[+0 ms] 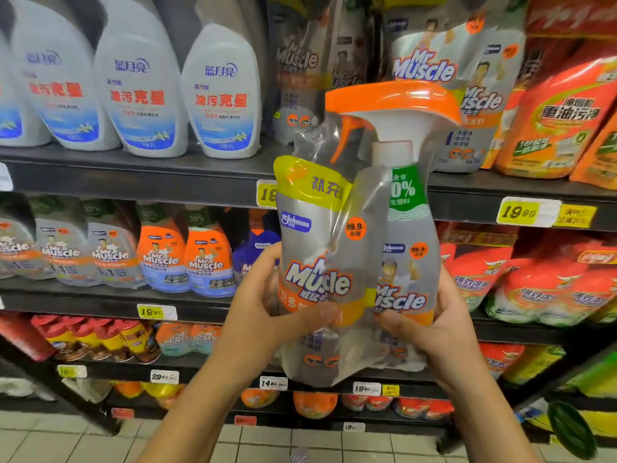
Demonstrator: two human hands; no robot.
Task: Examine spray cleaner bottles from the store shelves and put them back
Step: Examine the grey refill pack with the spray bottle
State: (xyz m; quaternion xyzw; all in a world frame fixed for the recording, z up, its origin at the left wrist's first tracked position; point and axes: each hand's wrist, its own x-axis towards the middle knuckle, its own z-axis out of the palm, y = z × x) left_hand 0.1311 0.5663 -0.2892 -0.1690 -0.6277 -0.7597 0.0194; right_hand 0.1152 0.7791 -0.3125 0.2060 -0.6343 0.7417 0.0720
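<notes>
Bundle: spray bottle (407, 262) and refill pouch (310, 248), wrapped together, held upright; trigger head (390, 101) well above the grip.
Grip: lower half is clasped by left hand (267, 305) (pouch side) and right hand (444, 325) (bottle side).
Return: matching packs (424, 61) are seen above and beyond the grip; right hand judged nearer.

Dark metal shelves (133, 182) stand on a pale tiled floor (50, 441).

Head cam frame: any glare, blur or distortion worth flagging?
Head view: glare streaks on the clear wrap of the spray cleaner pack, strongest over its orange spray head; shelf edge bows from the wide-angle lens; white bottles and orange pouches look smeared; left hand and right hand read sharper.
</notes>
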